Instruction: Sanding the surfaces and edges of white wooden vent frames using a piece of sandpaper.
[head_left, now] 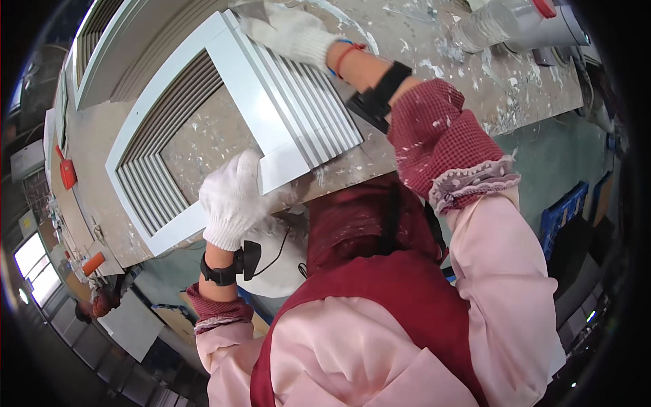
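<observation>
A stack of light grey frames (pixel 247 95), each with a wide opening and one arched side, lies on the paint-spattered table (pixel 413 81) in front of me. My left hand (pixel 234 197), in a white knitted glove, is closed around the near edge of the stack by its corner. Gloved in the same way, my right hand (pixel 291 37) reaches to the far end of the straight side. Its fingers are bent over a small greyish piece (pixel 252 11) against the top frame; the kind of piece is unclear, and the fingertips are partly hidden.
Another stack of similar frames (pixel 146 47) stands at the far left. A clear plastic bottle (pixel 485 28) lies at the far right beside a pale container with a red lid (pixel 544 8). A red tool (pixel 66 169) rests toward the left; a blue crate (pixel 564 210) stands below the table's right side.
</observation>
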Available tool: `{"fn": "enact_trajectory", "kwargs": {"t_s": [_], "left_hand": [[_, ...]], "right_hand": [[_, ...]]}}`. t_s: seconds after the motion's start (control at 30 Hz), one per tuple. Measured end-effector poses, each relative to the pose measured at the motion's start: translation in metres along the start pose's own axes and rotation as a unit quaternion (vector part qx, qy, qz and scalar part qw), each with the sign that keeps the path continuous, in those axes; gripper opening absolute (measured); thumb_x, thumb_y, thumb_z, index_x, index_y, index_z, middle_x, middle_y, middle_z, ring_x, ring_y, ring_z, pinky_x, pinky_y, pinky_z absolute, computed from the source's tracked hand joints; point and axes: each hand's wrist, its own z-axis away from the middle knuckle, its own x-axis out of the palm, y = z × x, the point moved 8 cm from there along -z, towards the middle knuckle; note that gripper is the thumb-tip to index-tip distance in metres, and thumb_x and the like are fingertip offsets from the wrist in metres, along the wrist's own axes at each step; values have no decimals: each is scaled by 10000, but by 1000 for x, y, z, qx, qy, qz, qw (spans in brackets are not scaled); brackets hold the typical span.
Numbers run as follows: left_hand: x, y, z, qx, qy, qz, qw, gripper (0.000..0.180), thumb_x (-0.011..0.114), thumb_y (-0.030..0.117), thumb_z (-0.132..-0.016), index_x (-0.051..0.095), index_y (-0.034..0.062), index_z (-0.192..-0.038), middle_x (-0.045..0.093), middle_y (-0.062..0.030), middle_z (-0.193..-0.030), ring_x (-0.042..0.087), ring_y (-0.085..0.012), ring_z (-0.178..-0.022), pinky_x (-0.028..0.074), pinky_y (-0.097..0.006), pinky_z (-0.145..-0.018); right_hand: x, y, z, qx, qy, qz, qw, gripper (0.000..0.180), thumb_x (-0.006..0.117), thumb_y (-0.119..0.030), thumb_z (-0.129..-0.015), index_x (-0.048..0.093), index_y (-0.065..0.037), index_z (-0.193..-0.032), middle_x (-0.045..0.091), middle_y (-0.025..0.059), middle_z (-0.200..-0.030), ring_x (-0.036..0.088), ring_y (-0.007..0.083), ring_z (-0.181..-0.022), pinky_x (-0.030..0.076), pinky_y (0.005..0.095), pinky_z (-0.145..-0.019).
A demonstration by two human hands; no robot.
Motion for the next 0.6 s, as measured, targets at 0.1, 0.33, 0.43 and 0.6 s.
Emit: {"fn": "enact_trajectory", "kwargs": {"t_s": [0.1, 0.33, 0.43, 0.6], "left_hand": [[-1, 1, -1, 0, 0, -1, 1000, 535, 827, 412, -630, 624, 37, -952, 673, -148, -792, 686, -341, -756, 533, -422, -692], [-1, -2, 0, -1, 4, 6, 1000, 550, 834, 430, -627, 626, 41, -956, 673, -153, -819, 684, -343, -781, 534, -423, -697], [-2, 0, 0, -1, 10, 8, 1000, 553, 838, 427, -627, 625, 40, -961, 676, -154, -831, 683, -347, -786, 534, -422, -700], [-2, 1, 0, -2, 6, 3, 1000, 542, 843, 402, -629, 625, 39, -968, 675, -157, -839, 682, -349, -787, 535, -421, -706]], "right_hand": [[-1, -8, 46, -182, 43, -2, 982, 577, 485, -387, -965, 422, -114, -1468, 380, 171, -1533, 382, 373, -1399, 338, 483, -1149], [23, 39, 143, -270, 94, 94, 954, 622, 587, -99, -856, 440, -115, -1460, 416, 176, -1495, 386, 361, -1406, 369, 460, -1152], [10, 39, 26, -152, 67, 72, 983, 510, 502, -192, -945, 438, -189, -1451, 449, 136, -1475, 463, 352, -1329, 433, 451, -1077], [-1, 7, 68, -280, 137, 139, 940, 517, 524, -119, -882, 433, -90, -1391, 532, 176, -1319, 531, 389, -1204, 449, 471, -1022]]}}
